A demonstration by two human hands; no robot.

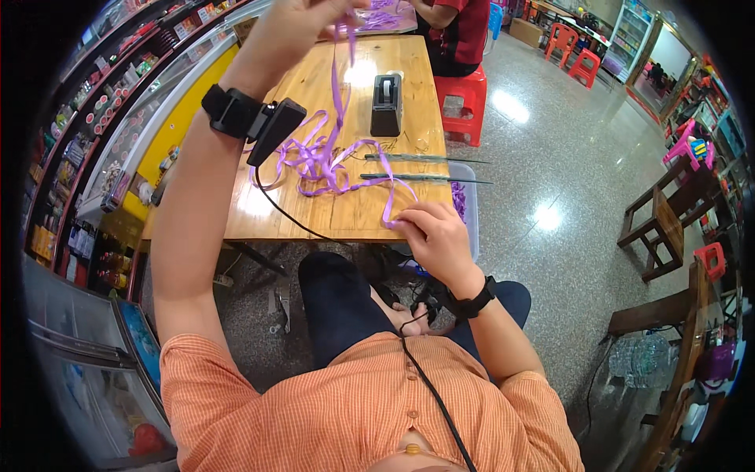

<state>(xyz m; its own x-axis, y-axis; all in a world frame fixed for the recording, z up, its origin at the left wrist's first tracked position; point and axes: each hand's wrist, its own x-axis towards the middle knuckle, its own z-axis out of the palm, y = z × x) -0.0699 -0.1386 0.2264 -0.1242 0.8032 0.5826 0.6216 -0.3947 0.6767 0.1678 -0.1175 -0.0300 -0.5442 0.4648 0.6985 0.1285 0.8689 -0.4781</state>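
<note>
A long purple ribbon point(318, 161) lies in loose, tangled loops on the wooden table. One strand rises from it to my left hand point(295, 31), which is lifted high over the table's left side. Those fingers are closed on the ribbon, though the top edge of the picture cuts part of them off. At the table's near right corner, my right hand point(436, 236) pinches another stretch of the ribbon between thumb and forefinger. Beyond it, two thin dark green sticks point(425, 179) jut over the right edge. A black tape dispenser point(386, 106) stands farther back.
Beside the table's right edge sits a clear plastic bin point(471, 206) with purple pieces inside. A red stool point(464, 106) holds a seated person in red point(464, 31) at the far end. Scissors point(279, 311) lie below on the left. A yellow-sided display case point(173, 130) flanks the table.
</note>
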